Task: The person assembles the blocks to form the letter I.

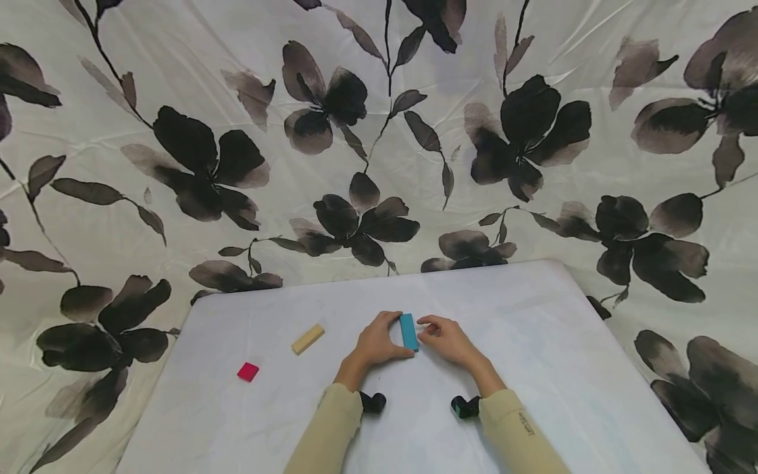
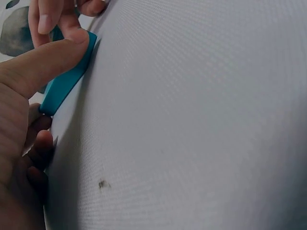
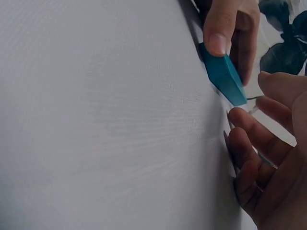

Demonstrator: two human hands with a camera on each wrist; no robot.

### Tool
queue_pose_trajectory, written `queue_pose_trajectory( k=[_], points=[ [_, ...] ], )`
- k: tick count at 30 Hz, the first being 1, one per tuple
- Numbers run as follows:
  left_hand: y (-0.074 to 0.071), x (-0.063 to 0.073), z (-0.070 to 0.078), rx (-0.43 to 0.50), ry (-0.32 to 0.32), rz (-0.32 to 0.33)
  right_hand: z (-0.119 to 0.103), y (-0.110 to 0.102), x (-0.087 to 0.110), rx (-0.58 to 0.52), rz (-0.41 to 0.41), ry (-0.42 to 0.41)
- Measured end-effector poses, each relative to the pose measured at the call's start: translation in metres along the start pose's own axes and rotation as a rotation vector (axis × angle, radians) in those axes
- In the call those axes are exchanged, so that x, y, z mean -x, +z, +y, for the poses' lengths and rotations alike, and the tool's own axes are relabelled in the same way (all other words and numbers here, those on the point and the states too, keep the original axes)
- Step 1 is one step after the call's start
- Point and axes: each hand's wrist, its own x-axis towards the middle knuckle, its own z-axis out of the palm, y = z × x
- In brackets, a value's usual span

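Note:
A teal-blue rectangular block [image 1: 408, 331] lies on the white table, its length running away from me. My left hand [image 1: 377, 339] holds it by its ends, with the thumb at the near end and the fingers at the far one. Close beside the block's right side is my right hand [image 1: 447, 339], fingers loosely bent and holding nothing. In the right wrist view a small gap separates its fingertips from the block [image 3: 224, 76]. Seen from the left wrist, the left thumb presses on one end of the block [image 2: 67, 86].
To the left on the table [image 1: 568, 395] lies a pale wooden-coloured block [image 1: 308, 339]. Farther left and nearer to me is a small red square piece [image 1: 248, 372]. Behind the table's far edge hangs a white cloth [image 1: 432, 217] with dark flowers.

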Motion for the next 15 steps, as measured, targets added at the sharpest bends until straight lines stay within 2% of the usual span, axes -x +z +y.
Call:
queue_pose_trajectory(
  k=[6,15],
  points=[
    [0.002,0.002,-0.002,-0.002,-0.004,-0.014,-0.006,0.002,-0.002,0.008,-0.056,-0.021],
    [0.002,0.001,-0.003,-0.007,0.03,0.009,-0.004,0.004,-0.011,0.085,-0.068,-0.018]
  ],
)
